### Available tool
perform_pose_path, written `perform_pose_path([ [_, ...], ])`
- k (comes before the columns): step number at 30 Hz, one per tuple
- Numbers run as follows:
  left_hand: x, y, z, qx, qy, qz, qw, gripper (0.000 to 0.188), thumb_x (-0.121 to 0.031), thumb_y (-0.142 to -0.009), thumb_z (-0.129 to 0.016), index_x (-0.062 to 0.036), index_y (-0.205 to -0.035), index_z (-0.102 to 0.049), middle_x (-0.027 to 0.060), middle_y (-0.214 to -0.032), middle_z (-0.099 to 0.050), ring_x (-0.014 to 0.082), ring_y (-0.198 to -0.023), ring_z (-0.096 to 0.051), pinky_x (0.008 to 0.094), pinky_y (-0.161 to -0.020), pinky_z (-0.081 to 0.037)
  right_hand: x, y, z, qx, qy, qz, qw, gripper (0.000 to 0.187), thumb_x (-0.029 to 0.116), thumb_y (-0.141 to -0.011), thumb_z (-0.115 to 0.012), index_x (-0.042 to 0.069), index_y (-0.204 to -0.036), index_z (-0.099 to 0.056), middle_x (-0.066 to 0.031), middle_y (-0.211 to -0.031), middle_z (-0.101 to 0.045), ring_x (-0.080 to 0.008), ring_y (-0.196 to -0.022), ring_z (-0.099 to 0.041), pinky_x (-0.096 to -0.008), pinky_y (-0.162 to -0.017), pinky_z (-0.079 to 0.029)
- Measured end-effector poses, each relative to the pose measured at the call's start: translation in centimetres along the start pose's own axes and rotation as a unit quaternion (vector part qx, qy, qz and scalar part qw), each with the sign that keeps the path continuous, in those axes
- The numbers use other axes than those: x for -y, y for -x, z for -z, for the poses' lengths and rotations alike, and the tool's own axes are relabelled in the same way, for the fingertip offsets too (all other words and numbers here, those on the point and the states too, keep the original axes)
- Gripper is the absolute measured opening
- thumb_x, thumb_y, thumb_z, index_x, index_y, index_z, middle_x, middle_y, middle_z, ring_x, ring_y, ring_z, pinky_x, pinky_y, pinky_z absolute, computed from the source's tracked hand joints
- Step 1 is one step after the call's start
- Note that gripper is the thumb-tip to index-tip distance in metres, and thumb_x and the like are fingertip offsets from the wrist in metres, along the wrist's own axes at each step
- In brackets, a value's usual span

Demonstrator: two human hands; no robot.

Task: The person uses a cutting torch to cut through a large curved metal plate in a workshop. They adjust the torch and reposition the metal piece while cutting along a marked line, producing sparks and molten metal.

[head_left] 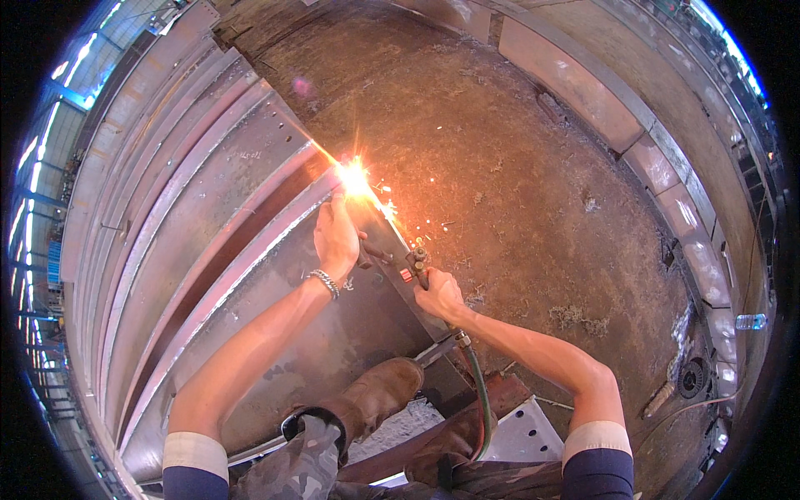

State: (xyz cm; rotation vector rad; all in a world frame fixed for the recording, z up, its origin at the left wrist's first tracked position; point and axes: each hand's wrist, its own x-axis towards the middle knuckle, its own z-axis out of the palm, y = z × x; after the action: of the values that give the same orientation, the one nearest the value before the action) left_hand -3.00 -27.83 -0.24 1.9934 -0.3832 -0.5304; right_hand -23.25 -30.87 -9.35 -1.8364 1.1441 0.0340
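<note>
A metal-fabrication yard or heavy workshop: long steel beams and plates lie on a dirt floor, a cutting torch throws a bright flare and sparks, its green gas hose trails past work boots, and open shed roofing shows at the left edge.

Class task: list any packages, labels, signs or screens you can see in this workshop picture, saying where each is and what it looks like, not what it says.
Bottle: far right edge, lying on its side on the floor by the wall; clear plastic with a pale label band.
No signs or screens are visible.
</note>
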Motion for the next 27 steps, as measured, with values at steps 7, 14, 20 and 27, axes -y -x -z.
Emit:
perform_pose_path([
  [7, -0.6, 0.3, 0.0, 0.001, 0.008, 0.002, 1.0, 0.05, -0.05, -0.103, -0.045, -0.0033, -0.089, -0.054, 0.0049, -0.059, -0.052, 0.0162, -0.052, -0.058, 0.0356, -0.057, -0.056, 0.6, 0.4, 0.6, 0.009, -0.009, -0.005, 1.0, 0.027, 0.024, -0.083, -0.063, -0.003, -0.088, -0.064, -0.0291, -0.085, -0.068, -0.0446, -0.087, -0.069, -0.0524, -0.076, -0.053],
  [14, -0.6, 0.3, 0.0, 0.003, 0.014, 0.003, 1.0, 0.043, -0.044, -0.105, -0.044, -0.0055, -0.086, -0.052, 0.0037, -0.061, -0.05, 0.0147, -0.052, -0.055, 0.0357, -0.058, -0.058, 0.0, 0.3, 0.2, -0.007, -0.042, 0.022, 0.999, 0.032, 0.027, -0.083, -0.063, -0.005, -0.083, -0.063, -0.0264, -0.072, -0.064, -0.0386, -0.071, -0.067, -0.0503, -0.067, -0.05],
  [20, -0.7, 0.4, 0.1, 0.002, 0.004, 0.013, 1.0, 0.07, -0.066, -0.099, -0.044, 0.0018, -0.094, -0.058, 0.0076, -0.059, -0.056, 0.0207, -0.055, -0.065, 0.0361, -0.06, -0.052, 0.7, 0.2, 0.9, 0.03, -0.02, -0.023, 0.999, 0.037, 0.034, -0.086, -0.062, -0.003, -0.086, -0.065, -0.025, -0.076, -0.066, -0.0369, -0.074, -0.068, -0.0499, -0.068, -0.051],
  [27, -0.5, 0.2, 0.1, 0.007, 0.002, 0.003, 1.0, 0.069, -0.065, -0.099, -0.044, 0.0022, -0.097, -0.059, 0.0089, -0.06, -0.058, 0.0216, -0.056, -0.066, 0.0362, -0.062, -0.052, 1.3, 0.6, 1.0, -0.025, -0.011, 0.005, 1.0, 0.04, 0.035, -0.088, -0.064, -0.005, -0.086, -0.07, -0.0261, -0.072, -0.067, -0.04, -0.07, -0.07, -0.0497, -0.064, -0.053],
])
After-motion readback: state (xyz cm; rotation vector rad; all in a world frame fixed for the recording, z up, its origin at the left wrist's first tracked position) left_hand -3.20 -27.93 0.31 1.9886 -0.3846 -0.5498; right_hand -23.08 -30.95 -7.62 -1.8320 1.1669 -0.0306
